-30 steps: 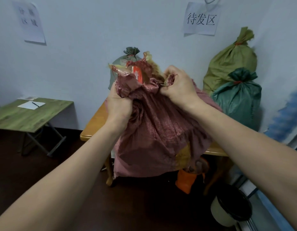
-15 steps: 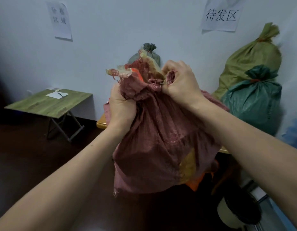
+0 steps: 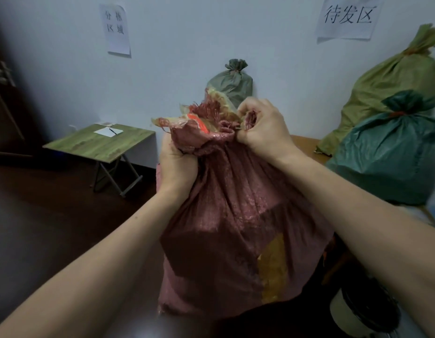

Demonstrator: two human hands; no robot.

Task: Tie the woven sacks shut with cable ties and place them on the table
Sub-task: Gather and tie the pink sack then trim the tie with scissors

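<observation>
A full red woven sack (image 3: 231, 215) hangs in the air in front of me. My left hand (image 3: 177, 164) grips its gathered neck from below. My right hand (image 3: 263, 128) pinches the bunched mouth from the right. The frayed red mouth with yellow lining and an orange item (image 3: 202, 125) sticks up between both hands. I cannot make out a cable tie. Behind the sack is the wooden table (image 3: 306, 145), mostly hidden. On it stand three tied sacks: a grey-green sack (image 3: 230, 81), an olive sack (image 3: 392, 84) and a dark green sack (image 3: 387, 154).
A small green folding table (image 3: 99, 145) with paper and a pen (image 3: 108, 131) stands at the left by the wall. A bucket (image 3: 358, 311) sits on the dark floor at lower right. Two paper signs hang on the wall. A door is at far left.
The view has swung to the left and drawn closer to the sack. Both hands keep their grip on the sack's neck, and the sack now hangs lower in view.
</observation>
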